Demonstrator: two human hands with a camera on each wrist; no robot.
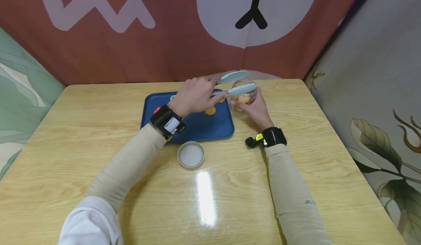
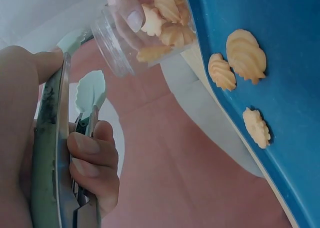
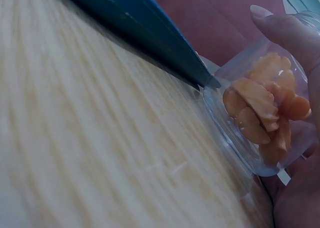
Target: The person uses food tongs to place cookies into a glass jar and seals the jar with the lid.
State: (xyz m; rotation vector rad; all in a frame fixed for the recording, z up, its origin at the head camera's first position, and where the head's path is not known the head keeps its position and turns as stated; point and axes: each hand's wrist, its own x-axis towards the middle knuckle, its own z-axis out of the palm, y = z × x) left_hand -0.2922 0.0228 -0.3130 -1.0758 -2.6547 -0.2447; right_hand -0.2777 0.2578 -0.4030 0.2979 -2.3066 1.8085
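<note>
My left hand (image 1: 194, 97) grips metal tongs with pale mint tips (image 1: 242, 89), their two arms spread apart. Nothing shows between the tips in the left wrist view, where they are close to the mouth of a clear jar (image 2: 111, 45). My right hand (image 1: 258, 110) holds this jar around its side, beside the tray's right end. Several ridged butter cookies (image 3: 255, 100) lie inside the jar. On the blue tray (image 1: 210, 128) are more cookies (image 2: 246, 55), three of them visible in the left wrist view.
A round lid (image 1: 191, 155) lies on the wooden table (image 1: 230, 186), just in front of the tray. Behind the table's far edge hangs a reddish-brown cloth (image 1: 177, 51) with a cartoon face. A small red label (image 1: 156, 110) shows by the left wrist.
</note>
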